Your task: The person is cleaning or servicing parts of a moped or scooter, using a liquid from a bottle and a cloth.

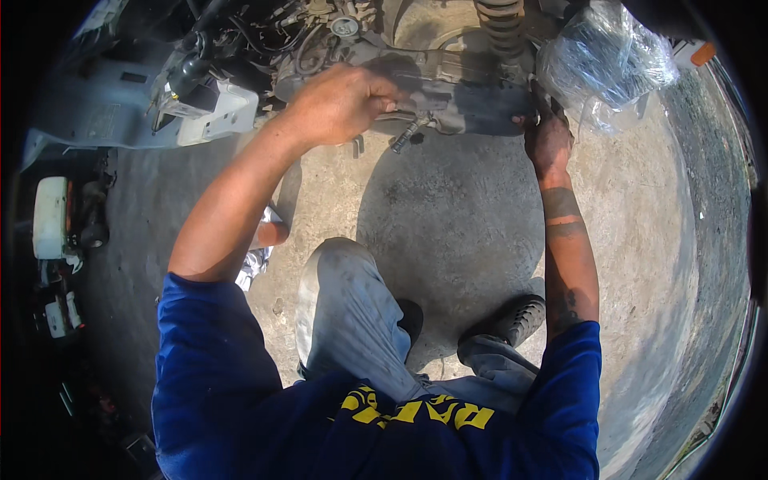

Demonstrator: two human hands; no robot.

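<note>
"Lying crosswise in front of the person: a dark, elongated engine case (480, 110), across the upper middle of the view. Which way does it point?"

"Long axis left to right, roughly level. One end toward the right hand (550, 136), the other into greasy machinery on the left. Long, smooth side faces the person."

"And the hands?"

"Case sits between them. Left hand (336, 104) over its left part, back of the hand up, fingers curled narrow. Fingertips partly hidden; cannot tell if they hold anything."

"Right hand?"

"At the right end, touching. Thumb toward the lower edge, fingers up along the end. Cannot tell how firmly they close."

"Nearby?"

"Short metal lever (410, 134) just right of the left hand, slanting down-left below the case. Coil spring (502, 28) upright behind. Clear plastic-wrapped bundle (612, 56) beyond the right hand, to the upper right. Sunlit concrete floor (448, 208) below, part in shadow."
</note>
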